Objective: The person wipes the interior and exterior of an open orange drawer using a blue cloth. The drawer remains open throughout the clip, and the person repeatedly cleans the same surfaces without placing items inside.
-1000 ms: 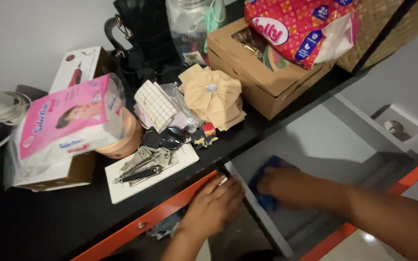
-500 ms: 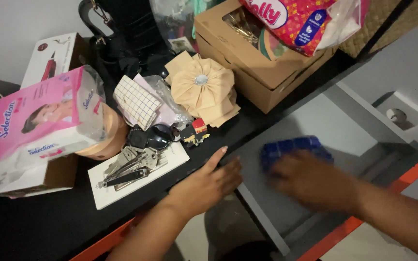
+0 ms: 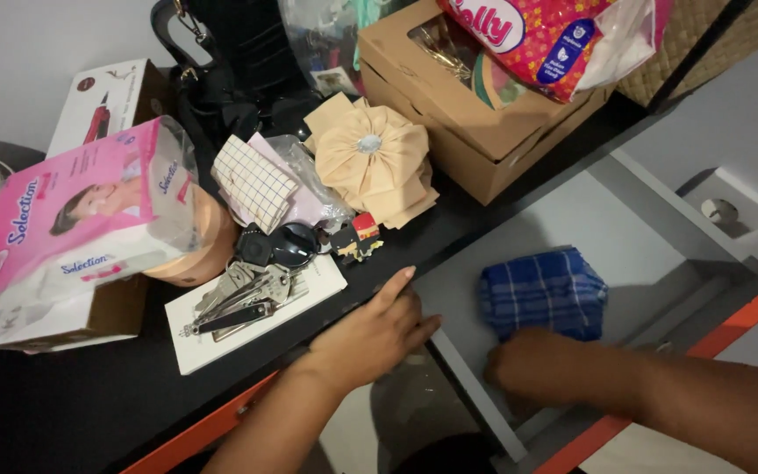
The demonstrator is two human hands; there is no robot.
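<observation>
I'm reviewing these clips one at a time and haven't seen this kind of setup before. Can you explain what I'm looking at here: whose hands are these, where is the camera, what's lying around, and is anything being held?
There is no machine here. A person wears a camera on the head, so the single view looks down at their own two bare hands.

The left hand rests flat on the edge of a black shelf. The right hand lies lower, in a grey compartment, touching a folded blue checked cloth; whether it grips it is unclear.

On the shelf lie a bunch of keys on a white card, a pink tissue pack, a beige fabric rosette and a brown cardboard box.
</observation>
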